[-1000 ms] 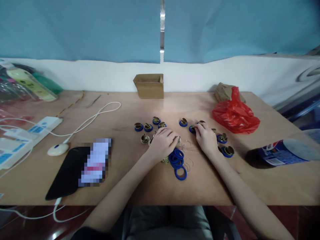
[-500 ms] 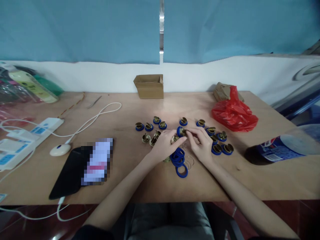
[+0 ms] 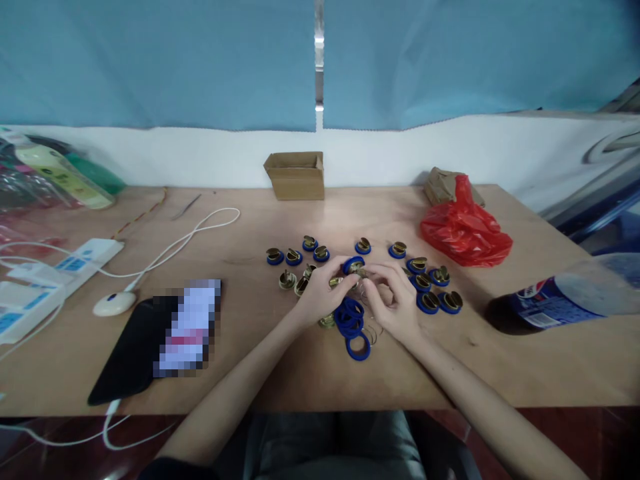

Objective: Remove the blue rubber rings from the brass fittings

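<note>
Around nine to ten o'clock on the surface (image 3: 240, 360), blue-ringed brass fittings (image 3: 294, 256) stand slightly apart, seemingly so none crowds another. My left grip (image 3: 323, 291) is closed on a blue-ringed piece (image 3: 354, 264), held tilted, probably to steady it. Loose blue rings (image 3: 349, 327) lie at six o'clock from it, handily near. From four o'clock my right grip (image 3: 397, 303) meets it; whether pinching, I cannot tell. Further fittings (image 3: 423, 283) cluster toward three, apparently out of my way.

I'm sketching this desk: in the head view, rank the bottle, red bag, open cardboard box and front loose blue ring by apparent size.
1. Bottle
2. Red bag
3. Open cardboard box
4. Front loose blue ring
</note>
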Demonstrator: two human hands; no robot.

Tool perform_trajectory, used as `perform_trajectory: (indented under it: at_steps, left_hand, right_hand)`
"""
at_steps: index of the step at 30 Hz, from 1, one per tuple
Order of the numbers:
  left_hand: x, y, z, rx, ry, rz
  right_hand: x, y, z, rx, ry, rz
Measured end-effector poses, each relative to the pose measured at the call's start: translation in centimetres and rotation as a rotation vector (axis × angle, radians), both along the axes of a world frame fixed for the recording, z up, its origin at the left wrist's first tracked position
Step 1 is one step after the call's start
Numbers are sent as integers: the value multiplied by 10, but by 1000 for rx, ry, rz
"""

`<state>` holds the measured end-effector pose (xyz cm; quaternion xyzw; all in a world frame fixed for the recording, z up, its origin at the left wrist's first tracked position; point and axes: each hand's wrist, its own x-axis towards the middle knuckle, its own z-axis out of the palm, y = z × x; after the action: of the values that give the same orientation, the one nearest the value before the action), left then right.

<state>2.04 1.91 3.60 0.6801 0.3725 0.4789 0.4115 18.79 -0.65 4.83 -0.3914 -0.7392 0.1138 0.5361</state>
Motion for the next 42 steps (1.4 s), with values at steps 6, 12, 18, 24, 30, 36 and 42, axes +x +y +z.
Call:
perform_trajectory:
  at_steps: [6, 12, 18, 24, 30, 36, 42]
  left_hand:
    - [0, 0, 0, -56, -54, -45]
    - [0, -1, 2, -115, -97, -137]
    - [3, -3, 1, -112, -107, -118]
    - [2, -5, 1, -58, -38, -77]
    - [2, -5, -2, -36, -9, -31]
    - [3, -5, -5, -39, -15, -17]
    - [4, -3, -3, -52, -38, -32]
  right_hand:
    - [1, 5, -2, -157, 87, 11]
    - [1, 8, -8, -192, 139, -16]
    - [-1, 8, -9, -160, 137, -46]
    - [-1, 7, -8, -162, 126, -85]
    - [-1, 6, -11, -128, 94, -97]
    - [-1, 6, -11, -119, 88, -96]
    - [-1, 8, -13, -161, 112, -71]
